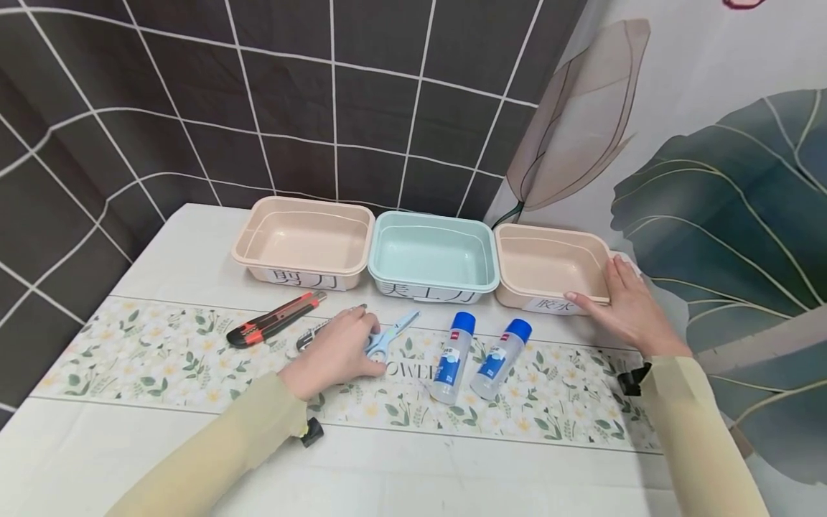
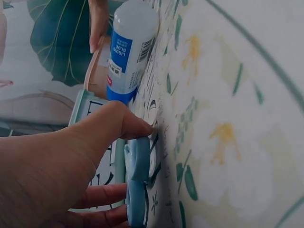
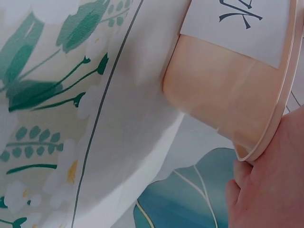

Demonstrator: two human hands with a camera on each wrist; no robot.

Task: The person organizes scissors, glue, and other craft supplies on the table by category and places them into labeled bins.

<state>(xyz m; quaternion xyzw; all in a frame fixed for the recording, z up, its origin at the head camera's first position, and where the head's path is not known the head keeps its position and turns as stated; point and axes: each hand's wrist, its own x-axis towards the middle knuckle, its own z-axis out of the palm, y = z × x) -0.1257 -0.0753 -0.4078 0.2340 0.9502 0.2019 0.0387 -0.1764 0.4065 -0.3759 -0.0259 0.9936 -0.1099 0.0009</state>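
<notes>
My left hand (image 1: 339, 352) is low over the table, with thumb and fingers about the light-blue handles of a pair of scissors (image 2: 137, 161). The blades (image 1: 405, 323) point away toward the bins. Partly hidden under this hand lies a slim grey-and-black patterned tool (image 1: 311, 334). My right hand (image 1: 629, 312) rests on the right end of a pink bin (image 1: 549, 262), thumb along its front rim and fingers fairly straight down the side. In the right wrist view it meets the bin's rim (image 3: 270, 133).
A blue bin (image 1: 433, 255) stands in the middle and another pink bin (image 1: 310, 240) at left; all carry paper labels. A red-and-black utility knife (image 1: 274, 321) lies at left. Two blue-capped glue bottles, one left (image 1: 454, 359) and one right (image 1: 500, 360), lie between the hands.
</notes>
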